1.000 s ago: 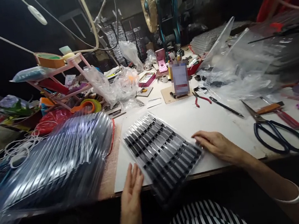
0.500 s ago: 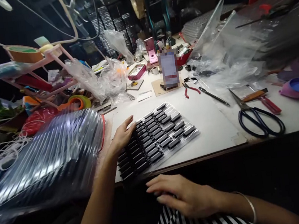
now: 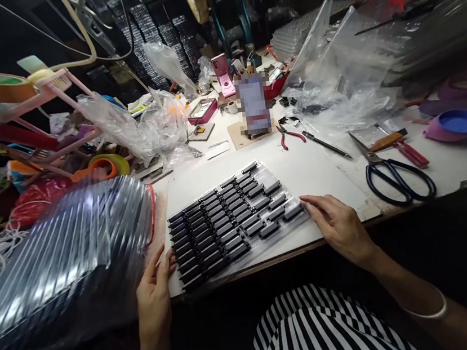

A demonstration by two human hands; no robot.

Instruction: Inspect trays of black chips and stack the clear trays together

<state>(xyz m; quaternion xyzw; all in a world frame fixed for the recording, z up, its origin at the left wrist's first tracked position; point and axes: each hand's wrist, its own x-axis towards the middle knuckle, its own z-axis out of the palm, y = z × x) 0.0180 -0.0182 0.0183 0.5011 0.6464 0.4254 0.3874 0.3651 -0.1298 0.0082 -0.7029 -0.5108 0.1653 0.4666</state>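
Observation:
A clear plastic tray [image 3: 258,240] holding rows of black ribbed parts [image 3: 220,222] lies at a slant on the white table near its front edge. My left hand [image 3: 156,286] is at the tray's left end, its fingertips by the lower left corner, fingers apart. At the right corner my right hand [image 3: 337,224] has its thumb and fingers closed on the tray's edge. Black parts fill the tray's left side closely; on the right side bare slots show between them.
Left of the tray lies a stack of clear plastic trays [image 3: 69,257]. To the right are scissors [image 3: 390,173], red-handled pliers [image 3: 290,135], a pen [image 3: 327,145] and a red-handled tool [image 3: 412,153]. Behind stand a blurred-out device [image 3: 254,104] and crumpled plastic bags [image 3: 138,130].
My left hand has moved from the tray's upper left edge down to its lower left corner. My right hand has come up from my lap to the tray's right corner.

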